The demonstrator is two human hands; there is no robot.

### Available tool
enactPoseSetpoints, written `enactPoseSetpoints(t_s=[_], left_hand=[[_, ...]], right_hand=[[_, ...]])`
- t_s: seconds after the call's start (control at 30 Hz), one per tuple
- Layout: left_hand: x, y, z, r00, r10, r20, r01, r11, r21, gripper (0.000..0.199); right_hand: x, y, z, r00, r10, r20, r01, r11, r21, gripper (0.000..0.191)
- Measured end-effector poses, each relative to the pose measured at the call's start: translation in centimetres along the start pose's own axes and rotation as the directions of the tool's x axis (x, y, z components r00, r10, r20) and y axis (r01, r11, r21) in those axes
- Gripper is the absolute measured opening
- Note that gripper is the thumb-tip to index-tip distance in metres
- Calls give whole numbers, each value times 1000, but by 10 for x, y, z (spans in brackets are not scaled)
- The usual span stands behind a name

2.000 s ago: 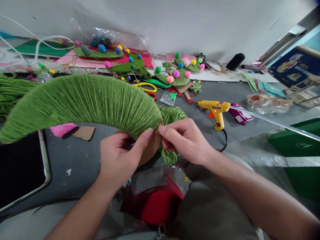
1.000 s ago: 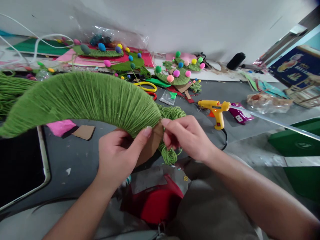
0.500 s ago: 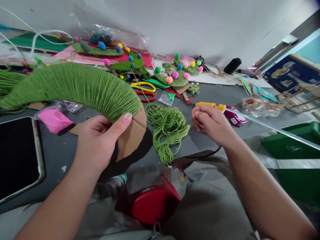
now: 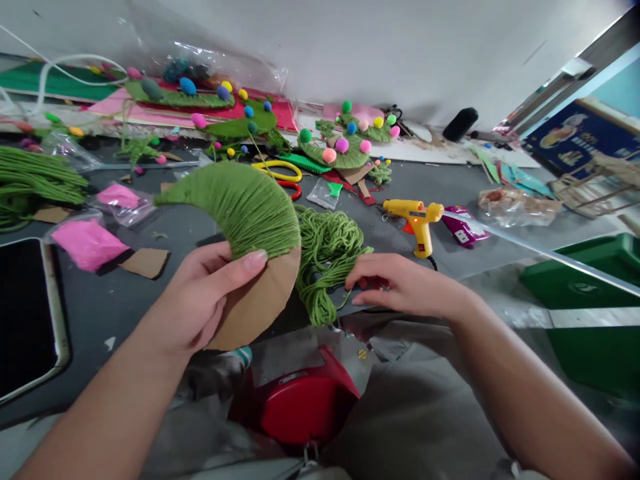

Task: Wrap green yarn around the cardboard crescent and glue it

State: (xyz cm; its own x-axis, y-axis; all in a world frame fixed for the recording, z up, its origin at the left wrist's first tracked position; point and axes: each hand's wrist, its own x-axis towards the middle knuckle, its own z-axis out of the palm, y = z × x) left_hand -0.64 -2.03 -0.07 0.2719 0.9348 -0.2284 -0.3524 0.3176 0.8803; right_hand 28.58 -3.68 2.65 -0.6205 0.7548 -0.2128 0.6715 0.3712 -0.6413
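A curved cardboard piece (image 4: 260,297), partly wrapped in green yarn (image 4: 245,207), is held in my left hand (image 4: 200,300), thumb on top where the yarn meets bare cardboard. Its narrow wrapped tip points left. Beside it lies a loose heap of green yarn (image 4: 330,253) on the grey table. My right hand (image 4: 395,283) is at the heap's right edge, fingers curved and apart, with no object visible between them. Just above that hand rests a yellow glue gun (image 4: 417,220).
Yellow-handled scissors (image 4: 277,170), pink packets (image 4: 87,241) and a black-screened tablet (image 4: 27,317) lie around. Along the wall stand green yarn shapes with coloured balls (image 4: 345,153). A clear rod (image 4: 540,250) crosses the right side, above green bins (image 4: 590,273).
The wrapped piece has swung and tilted, showing more bare cardboard. My right hand has moved down and left from the glue gun, uncovering it, and its fingers have opened.
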Motion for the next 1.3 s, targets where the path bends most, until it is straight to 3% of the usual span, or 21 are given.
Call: enactPoseSetpoints(t_s=[0.2, 0.3, 0.4, 0.47, 0.53, 0.63, 0.8, 0.9, 0.97, 1.07, 1.13, 1.17, 1.23, 1.3], left_hand=[[-12, -6, 25, 945, -237, 227, 265, 959, -100, 21], [-14, -12, 34, 928, -308, 212, 332, 939, -89, 24], [-12, -14, 35, 939, -315, 135, 326, 943, -69, 25], [-10, -13, 33, 953, -275, 124, 285, 956, -72, 24], [-9, -11, 30, 963, -244, 118, 254, 964, -77, 23], [-8, -9, 27, 971, -229, 74, 233, 971, -57, 21], [-5, -7, 27, 984, -176, 0, 176, 984, -15, 20], [-3, -5, 24, 987, -156, -27, 157, 987, 27, 23], [-2, -3, 22, 989, -143, -41, 145, 988, 44, 24], [-1, -1, 21, 991, -125, -50, 127, 991, 42, 23], [-1, -1, 22, 992, -110, -56, 112, 993, 37, 24], [-1, -1, 22, 993, -100, -61, 103, 994, 34, 24], [-1, -2, 24, 994, -82, -68, 84, 996, 30, 24], [-1, -2, 24, 994, -84, -70, 86, 996, 23, 24]], right_hand=[[10, -9, 16, 997, 25, -67, -30, 997, -76, 19], [7, -13, 13, 996, -24, -90, 20, 999, -46, 20], [-5, -9, 2, 998, -41, -51, 42, 999, 26, 16], [-15, 1, -6, 991, 85, -99, -80, 996, 45, 16], [-22, 13, -11, 934, 263, -241, -264, 964, 29, 18], [-21, 31, -11, 879, 343, -330, -353, 935, 33, 27], [-5, 36, -5, 901, 280, -330, -284, 958, 38, 18], [-5, 29, -7, 888, 275, -369, -260, 961, 92, 19], [-7, 24, -10, 835, 277, -475, -229, 961, 157, 20], [-8, 15, -13, 680, 269, -682, -132, 960, 247, 18], [-5, 9, -14, 602, 289, -744, -27, 939, 343, 18], [-3, 6, -15, 589, 312, -746, 41, 910, 412, 18], [0, 0, -17, 606, 371, -704, 172, 803, 571, 18], [1, -5, -22, 652, 403, -642, 259, 677, 689, 17]])
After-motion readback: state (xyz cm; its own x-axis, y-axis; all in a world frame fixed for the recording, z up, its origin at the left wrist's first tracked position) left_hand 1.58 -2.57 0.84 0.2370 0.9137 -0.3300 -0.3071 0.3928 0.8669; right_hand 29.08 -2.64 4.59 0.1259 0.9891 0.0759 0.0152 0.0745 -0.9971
